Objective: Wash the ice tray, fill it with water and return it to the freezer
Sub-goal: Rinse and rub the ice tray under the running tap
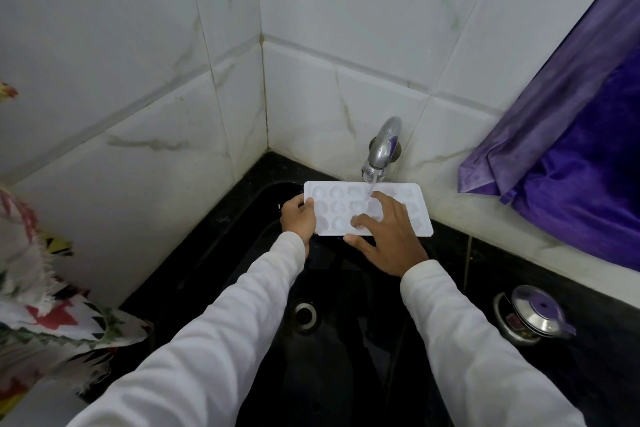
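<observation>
Ice tray: a white rectangular plastic ice tray (332, 210) with rows of shaped cavities, held roughly level over the far edge of the black sink (332, 374), its long side running left to right, directly below the tap
Left hand: the left hand (298, 218) grips the tray's left short edge, thumb on top and the other fingers curled beneath it
Right hand: the right hand (389, 236) lies on the tray's upper face with its fingers spread and nearly straight over the middle cavities; the thumb sits along the tray's near long edge; it presses rather than clasps
Tap: a curved chrome wall tap (383, 144) comes out of the white tiled wall above the sink's far edge; it is running
Water: a thin clear stream (370, 189) drops from the spout onto the tray just beside the right fingertips
Sink: a dark, glossy basin with a round metal drain (304, 315) in its floor, between the two white sleeves
Counter: a black stone counter (485, 267) runs along the sink's right edge
Pot: a small steel pot with a knobbed lid (533, 314) stands on the counter's right part, well apart from the tray
Cloths: a purple shiny cloth (571, 166) hangs over the counter's far right corner; a floral printed fabric (38, 305) lies beside the sink's left edge
</observation>
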